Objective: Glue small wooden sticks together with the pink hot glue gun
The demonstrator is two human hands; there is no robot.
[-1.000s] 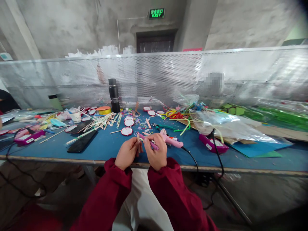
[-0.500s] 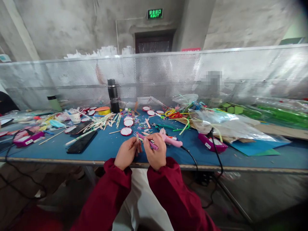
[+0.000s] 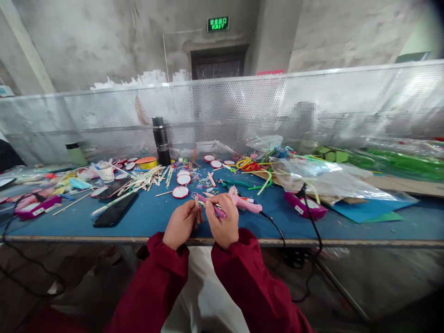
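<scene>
My left hand (image 3: 181,224) pinches a short wooden stick (image 3: 196,202) upright near the front edge of the blue table (image 3: 149,215). My right hand (image 3: 223,220) is closed around a pink pipe cleaner (image 3: 212,206), whose end reaches the stick. Both hands touch each other over the table. A pink glue gun (image 3: 244,202) lies just behind my right hand, its black cord (image 3: 274,224) running off the table's front edge.
Round red-rimmed discs (image 3: 181,191), loose wooden sticks (image 3: 149,176), two dark phones (image 3: 114,209) and a black flask (image 3: 160,140) lie behind and left. A second pink glue gun (image 3: 305,206) and plastic bags (image 3: 322,180) sit right. A perforated metal screen (image 3: 243,106) closes the far side.
The view has shifted slightly. My hands have stayed together, holding the stick and pipe cleaner, rising a little from the table's edge.
</scene>
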